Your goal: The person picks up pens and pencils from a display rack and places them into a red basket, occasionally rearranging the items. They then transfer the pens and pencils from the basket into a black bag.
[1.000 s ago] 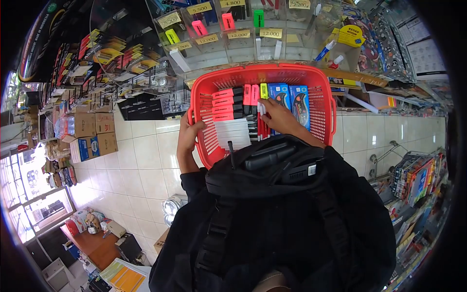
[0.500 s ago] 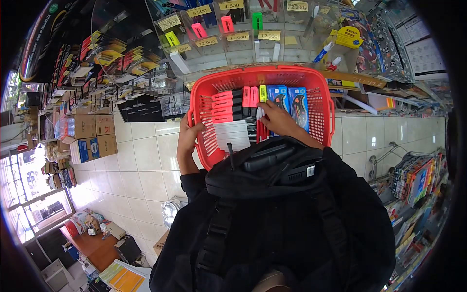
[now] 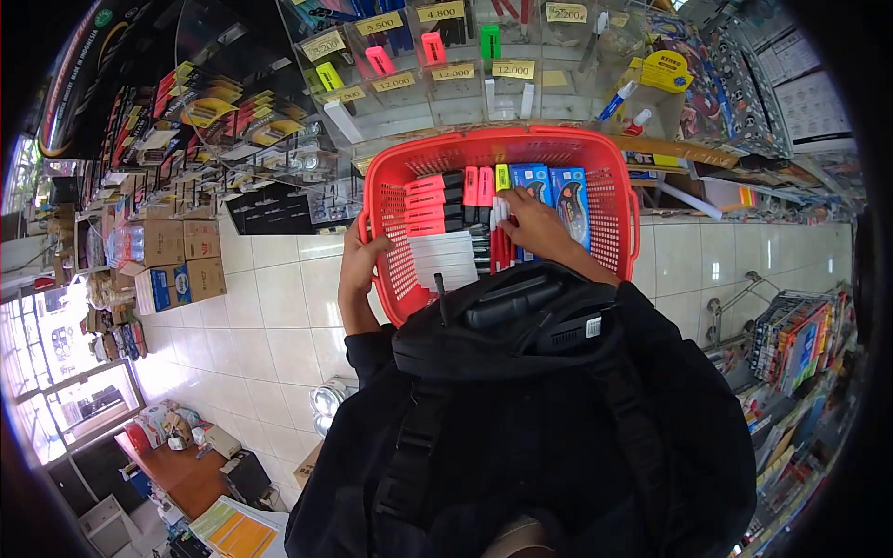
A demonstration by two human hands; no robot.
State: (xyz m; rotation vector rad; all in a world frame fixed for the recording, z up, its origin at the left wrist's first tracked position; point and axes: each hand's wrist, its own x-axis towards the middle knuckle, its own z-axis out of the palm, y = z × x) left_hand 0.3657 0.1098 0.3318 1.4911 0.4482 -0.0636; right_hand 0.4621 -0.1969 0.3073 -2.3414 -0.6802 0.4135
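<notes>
From the head camera, the left hand [image 3: 358, 256] grips the left rim of the red plastic shopping basket [image 3: 614, 200], which is held up in front of the glass shelf of markers [image 3: 437, 79]. The right hand [image 3: 539, 223] reaches inside the basket with fingers curled on the red and white pens [image 3: 498, 242], next to the pink highlighters [image 3: 433, 200] and blue boxes [image 3: 553, 186].

Stationery shop: price-tagged pen shelves [image 3: 437, 70]
</notes>
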